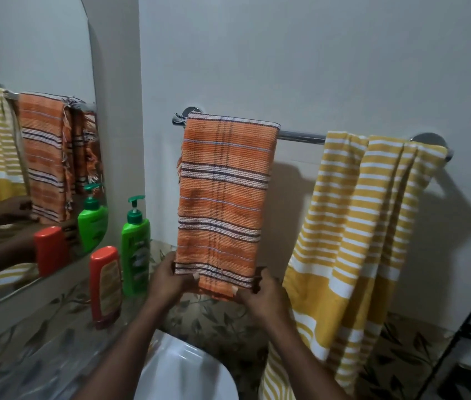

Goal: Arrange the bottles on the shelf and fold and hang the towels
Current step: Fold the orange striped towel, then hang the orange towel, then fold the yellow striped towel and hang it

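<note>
- two towels hang on one chrome towel rail fixed to the far wall.
- the orange striped towel is folded into a neat flat panel and hangs over the left part of the rail.
- the yellow striped towel hangs bunched in loose folds over the right end, and its lower end reaches down past the counter edge.
- the two towels hang apart, with bare rail between them.
- two bottles stand on the leaf-patterned counter at the left, just below the mirror.
- the green pump bottle is farther back, and the red bottle is nearer, standing with its darker cap at the bottom. they stand just beside each other, both upright.
- the mirror shows one reflection each of both towels, both bottles and the arms.
- one white sink sits near, between the forearms.
- two bare hands are raised to the bottom edge of the orange towel, with forearms reaching up from the near edge.
- the left hand grips the lower left corner, fingers curled round the cloth.
- the right hand pinches the lower right corner, thumb in front and fingers behind.
</note>
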`<state>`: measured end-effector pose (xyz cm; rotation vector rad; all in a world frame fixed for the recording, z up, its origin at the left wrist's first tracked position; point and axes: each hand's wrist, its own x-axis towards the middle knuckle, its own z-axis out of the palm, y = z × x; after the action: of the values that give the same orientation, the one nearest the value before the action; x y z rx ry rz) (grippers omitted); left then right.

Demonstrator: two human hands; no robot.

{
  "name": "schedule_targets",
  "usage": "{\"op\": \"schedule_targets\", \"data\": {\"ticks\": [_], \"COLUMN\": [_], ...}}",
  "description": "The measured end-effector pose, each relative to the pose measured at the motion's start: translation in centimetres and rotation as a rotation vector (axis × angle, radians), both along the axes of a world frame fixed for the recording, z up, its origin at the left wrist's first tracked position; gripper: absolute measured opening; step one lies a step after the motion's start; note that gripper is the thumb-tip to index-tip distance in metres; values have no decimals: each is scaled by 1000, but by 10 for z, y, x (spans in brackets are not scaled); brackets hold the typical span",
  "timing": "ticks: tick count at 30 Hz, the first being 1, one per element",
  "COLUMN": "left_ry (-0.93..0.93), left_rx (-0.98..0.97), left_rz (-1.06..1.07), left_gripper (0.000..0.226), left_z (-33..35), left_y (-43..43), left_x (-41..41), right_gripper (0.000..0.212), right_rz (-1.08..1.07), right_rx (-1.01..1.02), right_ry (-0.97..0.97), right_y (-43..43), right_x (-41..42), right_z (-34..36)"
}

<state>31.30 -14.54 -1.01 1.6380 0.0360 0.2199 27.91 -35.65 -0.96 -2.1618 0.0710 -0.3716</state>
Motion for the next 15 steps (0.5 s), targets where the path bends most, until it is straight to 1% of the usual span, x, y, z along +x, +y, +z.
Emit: {"op": "schedule_targets", "data": {"ticks": [2, 3, 5, 6, 8, 9, 11, 13, 15], "left_ry": [-54, -110, -244, -302, -393, -447, -566, -669, -750], "left_rx": [87, 130, 201, 253, 369, 409, 442, 470, 483], "left_rz": [92, 156, 307, 388, 519, 544, 490, 381, 278], "left_gripper": [63, 73, 82, 82, 74, 69, 58, 45, 31], "left_z": [0, 3, 14, 21, 37, 45, 60, 73, 86], "left_y": [-6, -11, -24, -32, -48, -55, -69, -81, -93], "left_x": [3, 2, -1, -2, -7, -10, -13, -13, -14], "right_gripper": [41, 42, 43, 43, 42, 40, 35, 29, 21], "right_rz": [-36, -47, -55, -54, -47, -48, -63, -86, -140], "right_rx": [5, 22, 71, 93, 107, 100, 88, 75, 0], "right_ry": [-53, -79, -133, -169, -231, -268, -358, -448, -592], "right_y": [-3, -5, -10, -12, -15, -16, -18, -21, -27], "right_x": [-1, -2, -5, -8, -15, -19, -27, -36, -46], "right_z": [3, 7, 18, 25, 40, 47, 60, 72, 84]}}
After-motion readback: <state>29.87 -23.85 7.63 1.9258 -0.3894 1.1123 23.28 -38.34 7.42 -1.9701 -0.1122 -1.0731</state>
